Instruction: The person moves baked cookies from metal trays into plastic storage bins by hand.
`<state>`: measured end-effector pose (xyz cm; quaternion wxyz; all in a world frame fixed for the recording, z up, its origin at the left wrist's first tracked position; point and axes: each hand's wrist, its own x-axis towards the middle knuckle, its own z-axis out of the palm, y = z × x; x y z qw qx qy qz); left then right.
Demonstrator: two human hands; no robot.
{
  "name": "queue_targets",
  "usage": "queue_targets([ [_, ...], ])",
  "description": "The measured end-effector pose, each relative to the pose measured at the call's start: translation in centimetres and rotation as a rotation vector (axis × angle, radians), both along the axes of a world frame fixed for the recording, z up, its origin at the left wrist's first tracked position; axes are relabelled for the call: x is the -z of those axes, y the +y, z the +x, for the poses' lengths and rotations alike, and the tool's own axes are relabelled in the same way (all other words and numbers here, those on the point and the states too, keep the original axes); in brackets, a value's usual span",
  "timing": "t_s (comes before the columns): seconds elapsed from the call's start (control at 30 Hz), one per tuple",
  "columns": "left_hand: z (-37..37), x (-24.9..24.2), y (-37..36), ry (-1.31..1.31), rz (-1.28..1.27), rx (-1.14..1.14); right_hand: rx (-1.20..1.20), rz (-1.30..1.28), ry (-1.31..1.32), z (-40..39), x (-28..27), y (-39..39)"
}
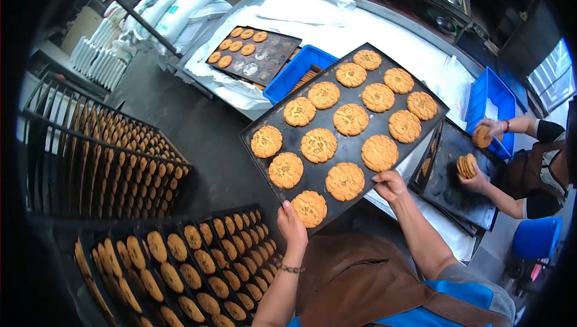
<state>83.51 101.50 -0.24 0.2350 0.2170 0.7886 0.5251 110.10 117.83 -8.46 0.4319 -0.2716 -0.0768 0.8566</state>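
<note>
Nearest you is the brown apron [354, 279] you wear over blue. Your left hand [293, 226] grips the near corner of a dark baking tray [291, 139], thumb on top; a bracelet [293, 268] circles that wrist. Your right hand [390, 186] clasps the tray's right-hand side, also with the thumb over the rim. The tray is held up in front of you, slanting up to the right, with fifteen round cookies [350, 119] spread over it.

To your lower left stands a rack [129, 226] filled with trays of cookies, and just past it a second loaded rack [90, 131]. On your right, a co-worker holds a cookie in one hand [496, 126] by a blue crate [508, 107] and a stack of cookies in the other [478, 183], above a dark tray [457, 165].

Beyond your tray is a table [384, 20] covered in white, bearing another blue crate [317, 56] and a partly filled tray [273, 65]. White sacks [186, 5] are piled at the far left.
</note>
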Motion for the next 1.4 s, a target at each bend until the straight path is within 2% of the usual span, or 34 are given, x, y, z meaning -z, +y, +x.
queue_targets([
  [0.07, -0.7, 0.6, -0.1, 0.01, -0.028, 0.036, -0.062, 0.05, 0.032, 0.2, 1.2, -0.1],
  [0.17, -0.6, -0.3, 0.0, 0.006, -0.034, 0.009, 0.038, 0.065, 0.084, -0.9, -1.9, -0.6],
  [0.23, 0.6, -3.2, 0.2, 0.048, -0.092, -0.012, 0.04, 0.041, 0.095, -1.3, -5.6, -0.8],
  [0.3, 0.7, -3.2, 0.1, 0.119, -0.15, -0.053, 0.025, 0.035, 0.077, -1.5, -6.5, -0.9],
  [0.33, 0.9, -3.6, -0.2, 0.12, -0.165, -0.047, -0.006, 0.058, 0.131, -1.5, -5.0, -0.4],
  [0.37, 1.2, -4.0, -0.3, 0.091, -0.115, -0.053, 0.008, 0.022, 0.101, -1.0, -3.7, -0.6],
  [0.43, 1.8, -4.4, 0.0, 0.066, -0.044, -0.057, 0.037, -0.045, 0.02, -1.0, -4.8, -0.3],
  [0.47, 1.8, -4.3, 0.0, 0.051, -0.058, -0.044, 0.05, -0.079, -0.027, -0.8, -4.1, -0.3],
  [0.5, 1.7, -3.4, 0.5, 0.054, -0.046, -0.056, 0.065, -0.099, -0.128, -1.6, -6.4, -0.3],
  [0.57, 1.9, -2.7, 0.4, 0.116, -0.06, -0.072, 0.075, -0.14, -0.143, -2.0, -6.0, -0.2],
  [0.6, 2.0, -2.3, 0.5, 0.068, -0.062, -0.063, 0.08, -0.16, -0.15, -2.1, -5.6, 0.0],
  [0.63, 2.1, -2.3, 0.6, 0.049, -0.081, -0.055, 0.131, -0.128, -0.206, -1.1, 1.5, 1.0],
  [0.67, 2.0, -2.1, 0.4, 0.031, -0.108, -0.043, 0.1, -0.189, -0.102, -2.0, -6.8, -0.2],
  [0.7, 2.0, -1.9, 0.5, -0.009, -0.083, -0.045, 0.149, -0.279, -0.152, -1.8, -5.6, -0.1],
  [0.73, 2.0, -1.4, 0.6, -0.039, -0.054, -0.058, 0.206, -0.161, -0.153, -2.1, -4.8, -0.1],
  [0.77, 1.6, -1.0, 0.3, -0.047, -0.062, -0.029, 0.248, -0.158, -0.188, -2.7, -7.0, -0.7],
  [0.8, 1.4, -0.5, 0.2, -0.045, -0.059, -0.018, 0.222, -0.187, -0.222, -2.5, -6.9, -0.9],
  [0.87, 1.1, -0.1, -0.2, -0.031, -0.064, -0.001, 0.155, -0.267, -0.448, -1.8, -7.3, -1.1],
  [0.9, 0.8, 0.2, -0.3, -0.016, -0.102, 0.023, 0.161, -0.268, -0.44, -1.6, -8.3, -1.4],
  [0.97, 0.7, -0.3, -0.5, -0.061, -0.117, 0.062, 0.008, -0.212, -0.643, -1.0, -11.3, -1.8],
  [1.0, -0.1, 0.2, -0.7, -0.058, -0.109, 0.075, -0.055, -0.111, -0.656, 0.1, -7.3, -1.3],
  [1.07, -0.1, -1.7, -1.7, -0.046, -0.144, 0.019, 0.047, -0.013, -1.122, 0.7, -10.7, -2.8],
  [1.1, 1.1, -5.0, -2.4, -0.011, -0.194, -0.025, -0.05, 0.108, -1.189, 3.9, -11.4, -3.9],
  [1.13, 0.2, -4.9, -7.0, 0.224, -0.005, -0.024, -0.248, 0.334, -1.153, 3.0, -12.1, -4.9],
  [1.17, 0.5, -7.2, -10.4, 0.522, -0.041, 0.022, -0.314, 0.238, -1.163, 2.4, -17.5, -6.6],
  [1.2, 1.2, -9.6, -12.3, 0.421, 0.046, 0.014, -0.245, 0.302, -0.952, 2.6, -16.8, -7.7],
  [1.23, 3.2, -13.4, -15.0, 0.423, 0.047, -0.064, -0.287, 0.323, -0.827, 2.5, -17.5, -8.8],
  [1.27, 3.5, -16.0, -18.7, 0.62, -0.028, -0.042, -0.284, 0.395, -0.761, 1.3, -20.0, -10.1],
  [1.3, 3.8, -18.2, -21.8, 0.795, -0.04, -0.092, -0.339, 0.471, -0.722, 0.5, -20.2, -10.9],
  [1.33, 3.9, -20.9, -25.5, 0.952, -0.11, -0.107, -0.392, 0.411, -0.665, -1.1, -23.6, -12.2],
  [1.4, 4.7, -26.5, -32.5, 1.006, -0.13, -0.206, -0.438, 0.445, -0.538, -4.1, -28.7, -15.1],
])
